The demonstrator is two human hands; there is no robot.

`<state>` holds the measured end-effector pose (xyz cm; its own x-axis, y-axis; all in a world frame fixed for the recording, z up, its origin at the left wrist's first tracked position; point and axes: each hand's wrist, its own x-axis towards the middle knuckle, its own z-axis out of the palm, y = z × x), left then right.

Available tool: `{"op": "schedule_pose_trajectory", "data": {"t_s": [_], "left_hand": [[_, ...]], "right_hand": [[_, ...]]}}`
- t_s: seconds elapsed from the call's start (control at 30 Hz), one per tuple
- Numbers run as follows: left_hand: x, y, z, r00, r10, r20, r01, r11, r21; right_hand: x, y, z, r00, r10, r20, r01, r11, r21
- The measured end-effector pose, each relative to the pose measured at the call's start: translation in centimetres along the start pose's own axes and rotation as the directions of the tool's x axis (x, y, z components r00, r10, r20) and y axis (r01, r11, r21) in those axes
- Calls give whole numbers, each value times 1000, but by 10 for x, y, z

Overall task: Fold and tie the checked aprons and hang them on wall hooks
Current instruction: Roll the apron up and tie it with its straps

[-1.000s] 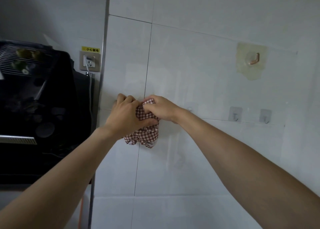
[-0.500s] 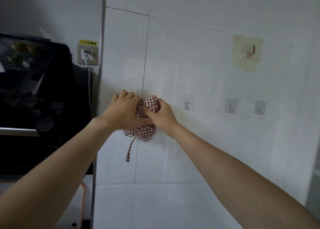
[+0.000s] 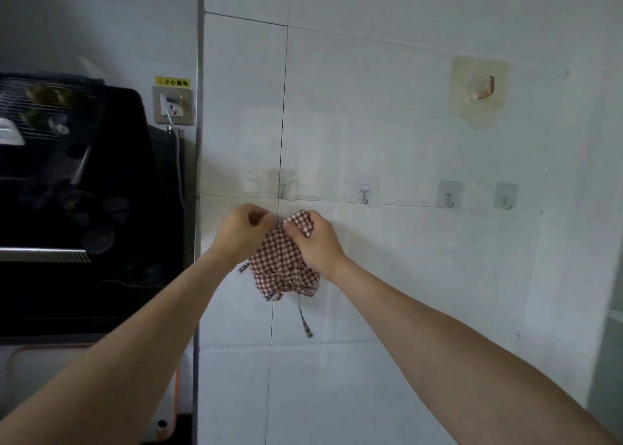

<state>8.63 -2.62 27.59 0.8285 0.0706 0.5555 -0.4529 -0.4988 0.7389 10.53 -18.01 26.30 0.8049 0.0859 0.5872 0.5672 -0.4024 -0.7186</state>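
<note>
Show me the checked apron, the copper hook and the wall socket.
checked apron (image 3: 281,262): head view, middle of the bundled cloth.
copper hook (image 3: 486,90): head view, its bent arm.
wall socket (image 3: 174,109): head view, plate by the plug.

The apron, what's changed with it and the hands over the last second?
The apron has dropped below the leftmost hook, a tie now dangling. The left hand has shifted off the bundle's top; the right hand still grips it. The other hooks stay bare.

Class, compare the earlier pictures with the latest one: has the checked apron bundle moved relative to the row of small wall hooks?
Yes. The checked apron bundle has dropped: it was level with the row of small wall hooks, and now both hands hold it just below the leftmost hook.
</note>
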Motion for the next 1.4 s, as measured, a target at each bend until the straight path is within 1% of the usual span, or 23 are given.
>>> {"op": "schedule_pose_trajectory", "data": {"t_s": [0.07,0.13,0.2,0.23,0.27,0.3,0.33,0.37,0.4,0.47,0.5,0.57,0.63,0.67,0.73,0.83,0.97,1.03,1.1,1.17,1.2,1.27,1.4], "left_hand": [[1,0,-4,996,-14,87,20,998,-60],[2,2,-12,981,-11,191,22,998,-53],[4,4,-20,972,77,221,-65,996,-59],[3,4,-23,968,132,214,-115,989,-89],[3,4,-26,962,176,209,-151,980,-131],[3,3,-27,954,213,212,-175,967,-184],[3,0,-28,945,242,220,-186,951,-246],[2,-2,-27,935,270,231,-193,932,-306],[2,-4,-27,925,297,237,-205,915,-349],[4,-4,-21,902,353,247,-267,908,-324],[4,-4,-18,895,373,243,-311,915,-259],[6,0,-9,887,428,176,-415,904,-105],[6,3,-3,850,513,123,-520,854,32],[6,4,-2,816,567,112,-577,812,91],[9,3,-1,762,639,105,-647,746,158],[7,6,-1,789,608,85,-614,778,135],[4,6,2,831,551,72,-556,826,97],[-1,8,4,845,524,108,-529,848,25],[-9,12,5,821,553,142,-558,830,-6],[-12,15,2,784,603,148,-608,794,-11],[-12,15,0,780,609,144,-615,788,-6],[-10,17,-6,795,593,130,-600,800,20],[-12,22,-18,862,500,81,-504,863,44]], "right_hand": [[0,-5,-4,997,-56,-49,58,998,34],[0,-14,-12,991,-111,-80,115,992,51],[3,-20,-19,994,-101,-39,105,990,94],[4,-24,-24,999,-42,22,38,984,176],[7,-27,-31,994,35,107,-65,953,295],[9,-28,-39,975,99,197,-172,904,393],[11,-27,-47,950,131,284,-251,861,442],[11,-26,-54,929,127,348,-276,864,421],[10,-25,-58,911,104,399,-260,896,360],[8,-21,-63,889,33,456,-154,961,230],[7,-20,-63,892,-9,452,-71,985,159],[6,-17,-68,903,-88,421,76,996,44],[5,-17,-75,910,-119,396,128,992,3],[5,-18,-77,915,-132,382,146,989,-6],[3,-18,-80,931,-160,327,176,984,-19],[2,-17,-78,951,-193,242,226,967,-116],[-2,-21,-74,930,-269,249,329,912,-245],[-1,-24,-73,922,-318,219,371,888,-271],[2,-26,-72,919,-353,174,390,876,-285],[7,-30,-72,920,-366,140,391,879,-272],[9,-32,-72,921,-367,131,389,885,-256],[15,-40,-72,921,-361,148,388,890,-238],[29,-59,-67,909,-318,270,387,883,-264]]}}
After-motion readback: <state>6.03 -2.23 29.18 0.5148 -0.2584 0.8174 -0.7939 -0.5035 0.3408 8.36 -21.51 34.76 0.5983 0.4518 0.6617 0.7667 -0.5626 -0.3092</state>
